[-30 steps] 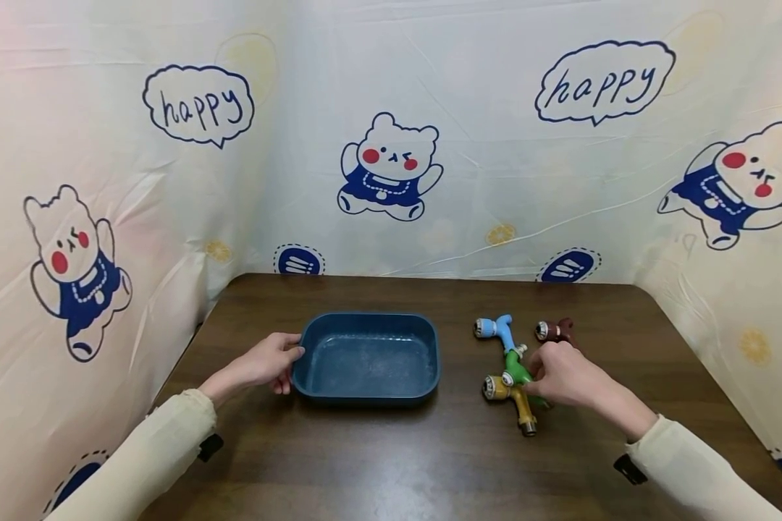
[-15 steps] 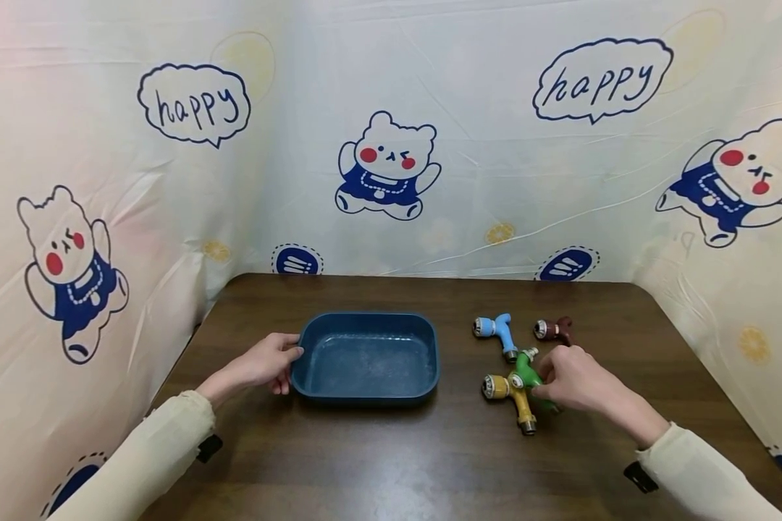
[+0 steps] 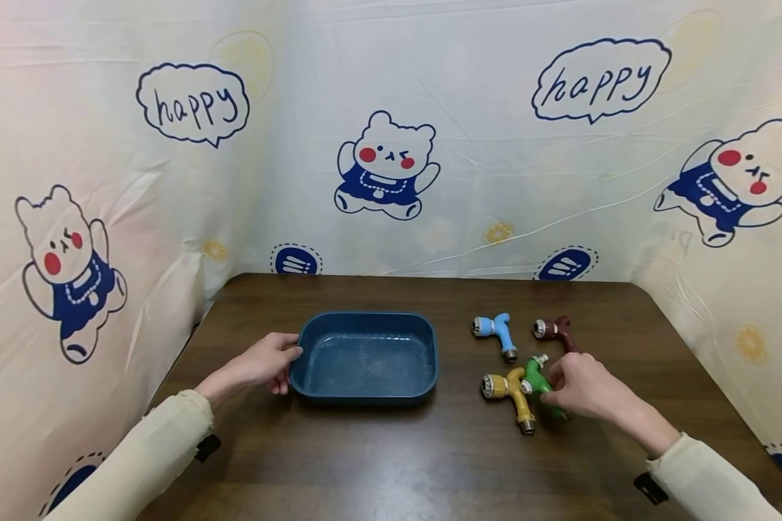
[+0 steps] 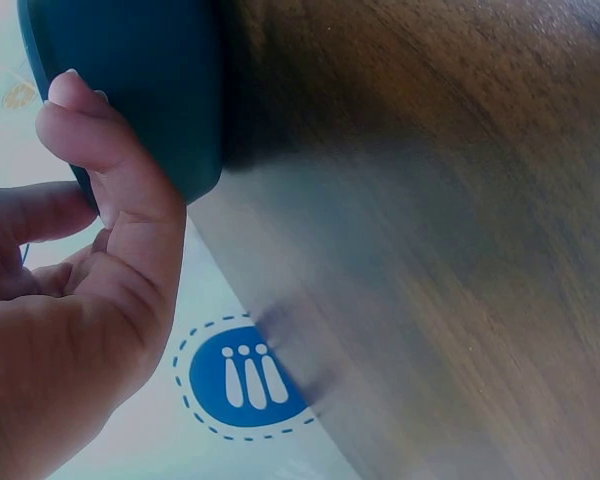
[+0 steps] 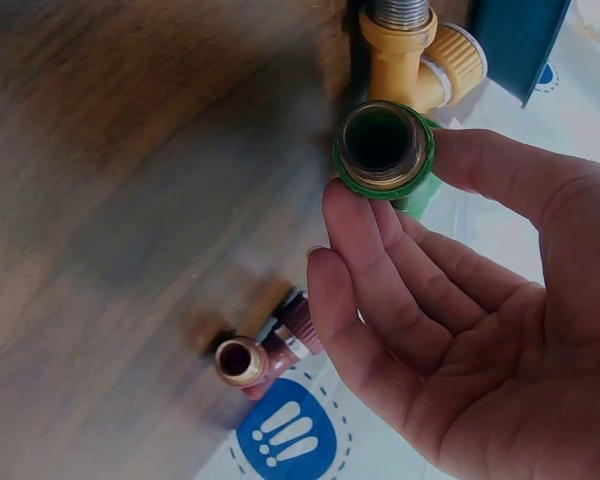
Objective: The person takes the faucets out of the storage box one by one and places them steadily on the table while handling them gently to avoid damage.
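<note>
My left hand (image 3: 267,365) pinches the left rim of a dark blue rectangular tray (image 3: 365,396), thumb on top and fingers beneath, as the left wrist view also shows. At the right, my right hand (image 3: 583,387) grips a green faucet (image 3: 536,379) between thumb and fingers. Its threaded open end (image 5: 385,150) faces the right wrist camera. Just left of it lies a yellow faucet (image 3: 516,391), which the green one partly overlaps in the head view. Behind these lie a light blue faucet (image 3: 500,334) and a dark red faucet (image 3: 557,331).
Everything stands on a dark brown wooden table (image 3: 391,463). A pale cloth (image 3: 469,87) printed with cartoon bears hangs around its back and sides. A stretch of bare wood separates the tray from the faucets.
The right hand has shifted the green faucet to the right and slightly toward me, away from the light blue faucet. The left hand stays on the tray's rim.
</note>
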`<state>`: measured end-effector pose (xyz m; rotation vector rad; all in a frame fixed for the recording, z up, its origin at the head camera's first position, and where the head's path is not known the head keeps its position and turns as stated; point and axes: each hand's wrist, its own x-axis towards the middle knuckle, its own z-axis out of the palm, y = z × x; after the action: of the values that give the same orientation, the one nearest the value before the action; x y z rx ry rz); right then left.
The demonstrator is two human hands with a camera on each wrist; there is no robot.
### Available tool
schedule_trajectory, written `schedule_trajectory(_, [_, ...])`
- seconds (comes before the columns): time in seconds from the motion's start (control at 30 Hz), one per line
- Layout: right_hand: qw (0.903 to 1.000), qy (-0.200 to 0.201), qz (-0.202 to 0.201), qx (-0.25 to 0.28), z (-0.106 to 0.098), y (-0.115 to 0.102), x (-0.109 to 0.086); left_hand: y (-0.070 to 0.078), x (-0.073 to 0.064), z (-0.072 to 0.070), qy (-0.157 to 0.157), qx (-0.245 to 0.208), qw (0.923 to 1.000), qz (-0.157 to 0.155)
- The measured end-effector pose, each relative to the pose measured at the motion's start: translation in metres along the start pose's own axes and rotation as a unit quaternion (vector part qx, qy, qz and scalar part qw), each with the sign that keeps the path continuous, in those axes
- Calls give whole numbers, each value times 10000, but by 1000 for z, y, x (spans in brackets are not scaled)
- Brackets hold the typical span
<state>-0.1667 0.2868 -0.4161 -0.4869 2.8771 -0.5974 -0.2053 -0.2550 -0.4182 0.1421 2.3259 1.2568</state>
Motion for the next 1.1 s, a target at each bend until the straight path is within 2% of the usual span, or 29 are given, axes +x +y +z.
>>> schedule_trajectory(0.87, [9984, 166, 547, -4, 7, 28, -18, -3, 1, 1, -22, -27, 10000, 10])
schedule_trajectory(1.1, [9957, 254, 883, 62, 6, 31, -22, -3, 1, 2, 33, 4, 10000, 49])
